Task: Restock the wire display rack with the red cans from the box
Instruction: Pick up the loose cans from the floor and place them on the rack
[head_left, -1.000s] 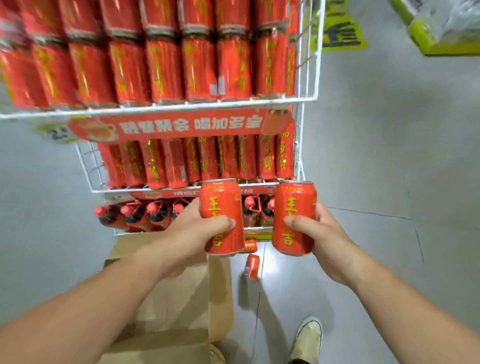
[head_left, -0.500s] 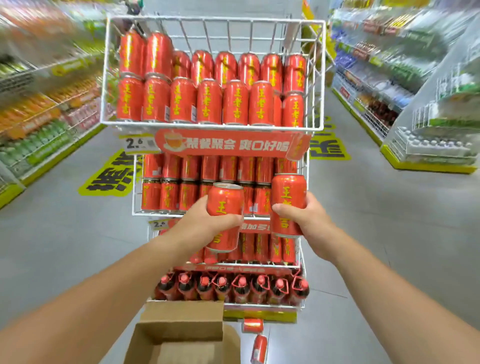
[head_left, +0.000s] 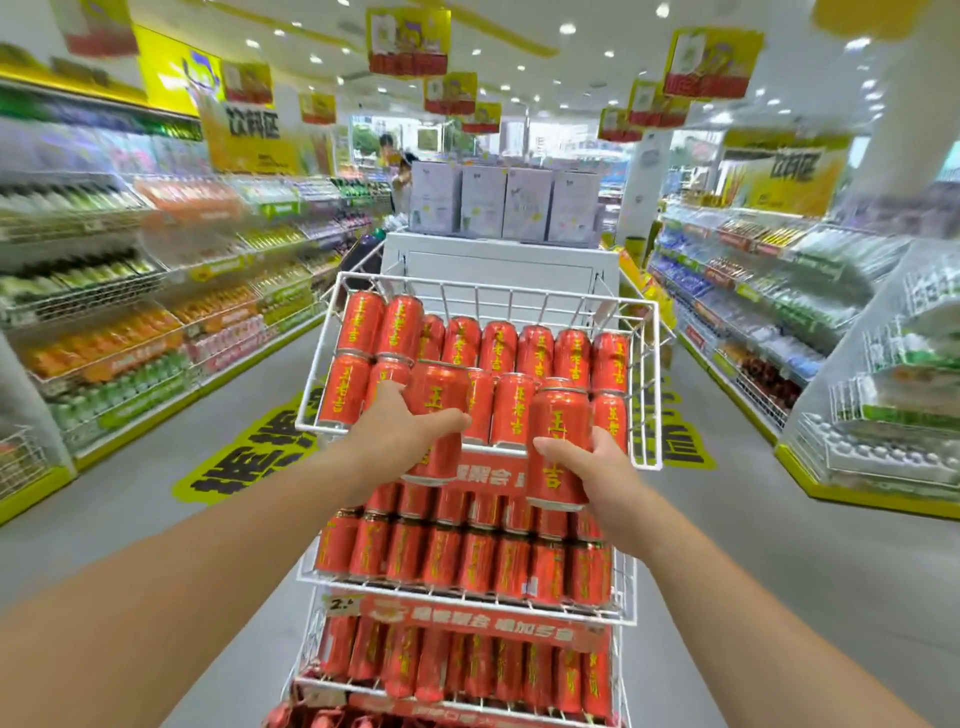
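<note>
This is a supermarket: long shelves (head_left: 156, 291) full of drinks stand left and right, and promotion signs (head_left: 408, 41) hang from the ceiling.

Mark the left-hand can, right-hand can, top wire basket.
left-hand can (head_left: 439, 389), head view, upper body of the can, on the label.
right-hand can (head_left: 561, 415), head view, upper body of the can, on the label.
top wire basket (head_left: 519, 304), head view, back wall above the cans.
</note>
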